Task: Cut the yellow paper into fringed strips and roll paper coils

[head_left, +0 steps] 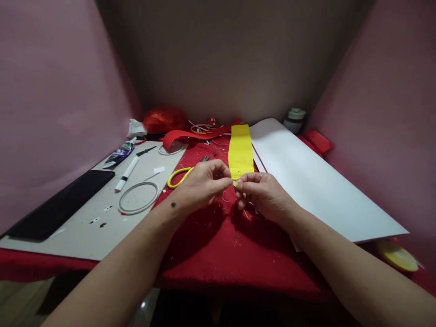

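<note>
My left hand point(210, 180) and my right hand point(261, 193) meet above the red cloth point(218, 254). Between their fingertips is a tiny yellow-and-white piece point(235, 184), probably paper, pinched from both sides. Its exact shape is too small to make out. Just behind the fingers lies a strip of yellow corrugated paper point(241, 147), its near end partly hidden by the hands. Yellow-handled scissors point(179, 175) rest beside my left hand, partly covered by it.
On the grey board point(88, 240) at left are a black tablet-like slab point(61, 204), a white marker point(126, 174), a glue tube point(119, 153) and a coiled paper strip point(138, 198). A red corrugated strip point(195, 134) curls behind. White sheets point(316, 181) cover the right side.
</note>
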